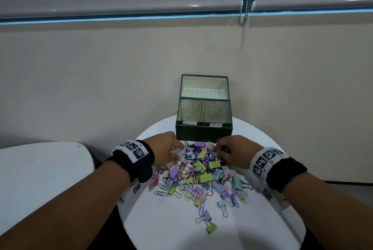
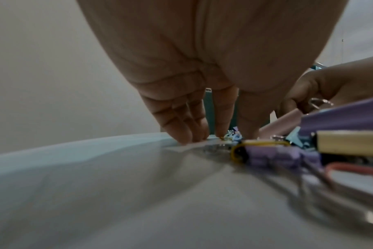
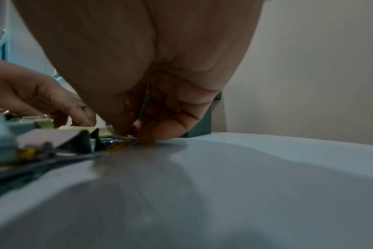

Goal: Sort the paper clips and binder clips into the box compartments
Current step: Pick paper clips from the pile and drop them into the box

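White table (image 1: 272,149): one box (image 1: 203,131), two hands, one clip pile (image 1: 199,171).

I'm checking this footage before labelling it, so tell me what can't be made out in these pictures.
- Box labels: head view, too small to read.
- Right hand grasp: head view shows only its back; right wrist view, the palm shadows the fingertips.
- Left hand pick: left wrist view, clips at the fingertips are blurred.
- Compartment floors: head view, hidden by the box's front wall.
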Tool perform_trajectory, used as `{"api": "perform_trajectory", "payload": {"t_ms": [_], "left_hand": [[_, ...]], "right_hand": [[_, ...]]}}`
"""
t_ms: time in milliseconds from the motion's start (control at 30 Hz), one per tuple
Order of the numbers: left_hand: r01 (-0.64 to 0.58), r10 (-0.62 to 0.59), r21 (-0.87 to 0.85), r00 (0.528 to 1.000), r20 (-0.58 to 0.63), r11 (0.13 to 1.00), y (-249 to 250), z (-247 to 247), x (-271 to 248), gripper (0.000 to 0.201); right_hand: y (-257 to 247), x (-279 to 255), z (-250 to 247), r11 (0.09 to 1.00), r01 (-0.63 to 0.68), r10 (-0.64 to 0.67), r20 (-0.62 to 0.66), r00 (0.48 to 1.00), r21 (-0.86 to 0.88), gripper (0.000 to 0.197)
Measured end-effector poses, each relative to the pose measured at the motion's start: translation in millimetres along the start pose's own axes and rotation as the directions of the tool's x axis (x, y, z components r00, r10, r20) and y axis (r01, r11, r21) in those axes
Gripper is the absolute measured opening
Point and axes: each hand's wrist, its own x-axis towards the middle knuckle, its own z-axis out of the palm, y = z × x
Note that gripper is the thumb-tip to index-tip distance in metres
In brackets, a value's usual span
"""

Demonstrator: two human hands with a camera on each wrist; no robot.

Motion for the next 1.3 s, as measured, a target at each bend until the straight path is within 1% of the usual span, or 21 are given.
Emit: {"api": "perform_trajectory", "payload": {"t_ms": [100,167,200,267,333,367,400,500,600,667,733,767,833,900,967,1000,1067,1100,1167,1233,1300], "left_hand": [[0.033,-0.034,-0.057,0.999,-0.016,0.998,0.1,0.3,2.4,0.018],[0.044,-0.047,-0.065,0.998,-0.035,0.997,-0.7,1.3,3.6,0.004],[0.05,-0.054,-0.071,0.997,-0.049,0.996,-1.5,1.6,3.4,0.002],[0.062,-0.072,-0.093,0.992,-0.106,0.994,-3.7,2.4,2.5,0.006],[0.062,-0.089,-0.146,0.979,-0.185,0.987,-6.2,2.8,0.9,0.005],[0.059,-0.099,-0.178,0.97,-0.223,0.982,-7.0,3.2,0.3,0.012],[0.045,-0.096,-0.198,0.962,-0.257,0.979,-7.9,3.9,0.6,0.018],[0.02,-0.075,-0.193,0.956,-0.283,0.981,-5.6,1.1,-1.5,0.017],[-0.003,-0.073,-0.272,0.96,-0.27,0.962,-6.4,-4.2,-2.8,0.007],[0.006,-0.109,-0.405,0.966,-0.233,0.914,-5.9,-11.9,-3.5,0.007],[0.023,-0.165,-0.553,0.964,-0.208,0.833,-2.9,-24.7,-3.5,0.004],[0.019,-0.182,-0.628,0.963,-0.197,0.778,-1.9,-32.1,-3.0,0.002],[-0.003,-0.184,-0.763,0.97,-0.16,0.647,0.0,-47.4,-0.9,0.009],[-0.021,-0.175,-0.854,0.976,-0.131,0.52,2.1,-59.5,3.7,0.014],[-0.027,-0.191,-0.908,0.975,-0.117,0.417,6.8,-67.5,12.3,0.014],[-0.026,-0.206,-0.923,0.972,-0.113,0.383,10.6,-70.2,17.6,0.013],[-0.028,-0.224,-0.934,0.968,-0.115,0.356,19.6,-73.4,30.0,0.01],[-0.032,-0.229,-0.936,0.966,-0.119,0.351,24.6,-74.2,35.6,0.009],[-0.038,-0.246,-0.934,0.96,-0.133,0.356,33.8,-73.6,47.3,0.01],[-0.023,-0.285,-0.915,0.947,-0.149,0.402,43.0,-70.6,58.6,0.011],[0.0,-0.328,-0.889,0.93,-0.168,0.458,49.1,-65.5,71.5,0.012]], "right_hand": [[-1.1,-0.6,-3.5,0.999,-0.024,0.028,-0.1,0.995,0.035,0.013],[0.0,0.5,-5.1,0.998,-0.033,0.041,-0.13,0.991,0.061,0.017],[0.5,1.0,-5.3,0.997,-0.032,0.043,-0.141,0.989,0.075,0.016],[1.1,0.8,-4.9,0.994,-0.024,0.042,-0.175,0.984,0.105,0.011],[0.9,0.3,-4.9,0.99,-0.029,0.057,-0.201,0.978,0.139,0.027],[-0.2,-0.3,-6.2,0.989,-0.038,0.067,-0.199,0.978,0.144,0.033],[-1.7,-0.3,-8.3,0.989,-0.044,0.072,-0.198,0.978,0.142,0.033],[-5.2,-0.4,-16.3,0.973,-0.052,0.107,-0.241,0.965,0.224,0.024],[-2.5,6.2,-29.7,0.924,-0.048,0.189,-0.342,0.921,0.38,0.014],[-1.0,13.9,-42.2,0.85,-0.054,0.281,-0.362,0.889,0.525,0.01],[0.7,23.0,-53.9,0.758,-0.054,0.354,-0.341,0.871,0.65,0.009],[1.6,27.7,-58.5,0.717,-0.057,0.377,-0.317,0.87,0.695,0.009],[2.3,36.5,-64.9,0.646,-0.067,0.409,-0.271,0.871,0.76,0.008],[1.9,44.4,-68.1,0.613,-0.069,0.433,-0.261,0.863,0.787,0.007],[0.4,49.4,-69.8,0.645,-0.082,0.426,-0.268,0.864,0.76,0.007],[-0.8,50.3,-70.7,0.658,-0.091,0.417,-0.262,0.87,0.748,0.008],[-1.2,49.6,-72.9,0.648,-0.108,0.414,-0.23,0.881,0.754,0.009],[0.0,48.3,-74.0,0.647,-0.118,0.421,-0.224,0.879,0.753,0.011],[3.0,42.3,-75.2,0.68,-0.132,0.44,-0.257,0.86,0.721,0.018],[5.5,30.6,-72.2,0.735,-0.122,0.433,-0.323,0.842,0.667,0.016],[7.3,16.8,-63.5,0.806,-0.118,0.386,-0.364,0.848,0.58,0.014]]}}
